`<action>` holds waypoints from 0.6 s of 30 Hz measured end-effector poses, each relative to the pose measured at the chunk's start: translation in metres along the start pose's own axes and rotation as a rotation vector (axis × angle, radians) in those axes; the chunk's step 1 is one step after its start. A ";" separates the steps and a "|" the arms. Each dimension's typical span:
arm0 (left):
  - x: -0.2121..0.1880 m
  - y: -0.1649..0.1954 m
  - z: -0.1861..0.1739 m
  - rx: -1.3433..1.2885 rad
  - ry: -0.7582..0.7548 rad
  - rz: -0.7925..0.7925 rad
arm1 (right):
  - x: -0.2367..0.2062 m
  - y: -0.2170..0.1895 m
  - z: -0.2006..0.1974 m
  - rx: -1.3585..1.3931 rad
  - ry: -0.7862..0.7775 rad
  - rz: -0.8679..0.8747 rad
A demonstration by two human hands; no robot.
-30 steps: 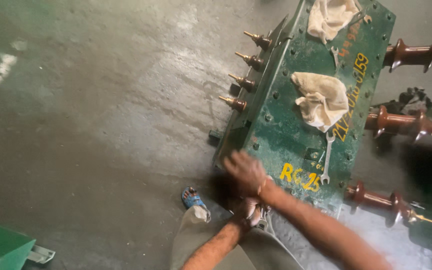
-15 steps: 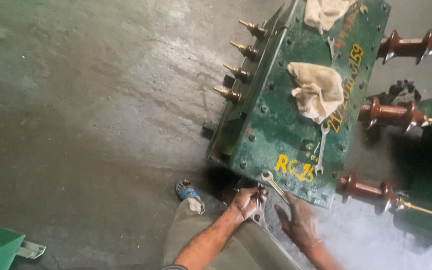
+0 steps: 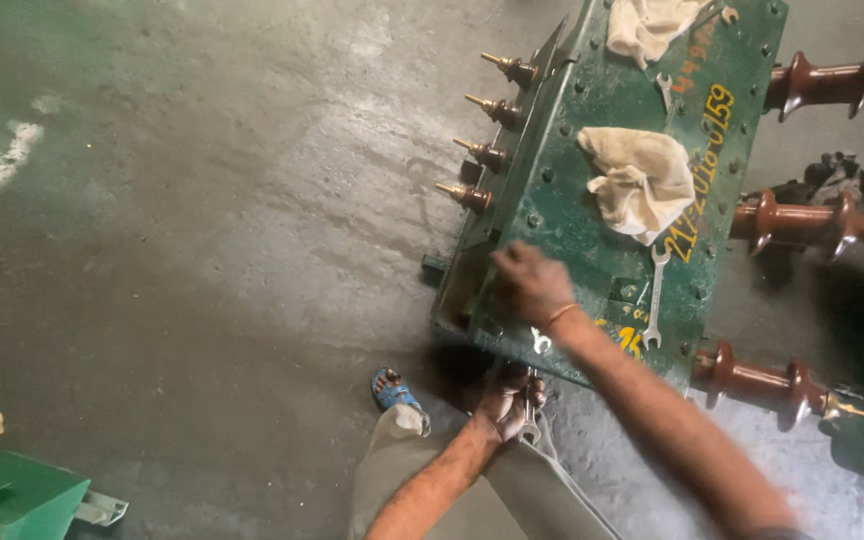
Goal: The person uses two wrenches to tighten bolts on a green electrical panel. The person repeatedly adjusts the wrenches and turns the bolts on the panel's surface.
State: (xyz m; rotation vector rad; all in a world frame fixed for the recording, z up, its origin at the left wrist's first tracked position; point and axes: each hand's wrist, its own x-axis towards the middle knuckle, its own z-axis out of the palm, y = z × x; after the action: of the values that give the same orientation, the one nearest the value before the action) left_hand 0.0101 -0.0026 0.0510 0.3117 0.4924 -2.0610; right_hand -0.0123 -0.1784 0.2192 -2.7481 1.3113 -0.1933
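A green transformer tank (image 3: 592, 215) with a bolted lid stands on the concrete floor. My right hand (image 3: 530, 283) rests on the lid near its front left corner, fingers curled over the bolts. Below the tank's front edge my left hand (image 3: 508, 407) is closed around a metal spanner (image 3: 534, 385) that points up at the lid's rim. A second spanner (image 3: 654, 297) lies loose on the lid to the right of my right hand. A crumpled cream rag (image 3: 640, 181) sits in the middle of the lid.
Brown ribbed insulators (image 3: 764, 380) stick out on the tank's right side, small brown bushings (image 3: 482, 150) on its left. Another rag (image 3: 642, 25) lies at the lid's far end. My sandalled foot (image 3: 392, 388) is near the tank. A green box (image 3: 12, 495) sits bottom left.
My right hand has moved from beside the tank's front edge up onto the lid near the corner. The left hand stays low with the spanner. The view has shifted slightly.
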 end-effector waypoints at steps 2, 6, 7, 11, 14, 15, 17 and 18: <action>0.003 0.000 0.001 -0.062 0.015 -0.057 | -0.014 0.041 -0.012 0.053 0.262 -0.040; 0.010 -0.001 -0.003 -0.137 0.086 -0.076 | -0.095 0.081 -0.025 -0.076 -0.048 0.360; 0.011 -0.002 -0.005 -0.152 0.041 -0.077 | -0.118 0.080 -0.023 -0.073 -0.184 0.409; 0.011 -0.006 -0.014 -0.186 -0.027 -0.110 | -0.199 0.052 -0.003 -0.016 0.043 0.236; 0.014 -0.007 -0.021 -0.145 0.009 -0.099 | -0.239 0.022 0.027 0.049 -0.063 0.287; 0.014 -0.007 -0.022 -0.130 0.037 -0.088 | -0.251 0.012 0.037 0.082 -0.092 0.293; 0.016 -0.005 -0.023 -0.095 0.018 -0.092 | -0.266 -0.008 0.055 0.010 -0.296 0.465; 0.016 -0.005 -0.023 -0.077 0.006 -0.098 | -0.271 -0.017 0.058 -0.031 -0.397 0.555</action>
State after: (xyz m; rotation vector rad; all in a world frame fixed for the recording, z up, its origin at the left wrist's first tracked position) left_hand -0.0017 -0.0017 0.0253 0.2527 0.6002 -2.1307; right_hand -0.1595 0.0444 0.1434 -2.1619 1.8649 0.3901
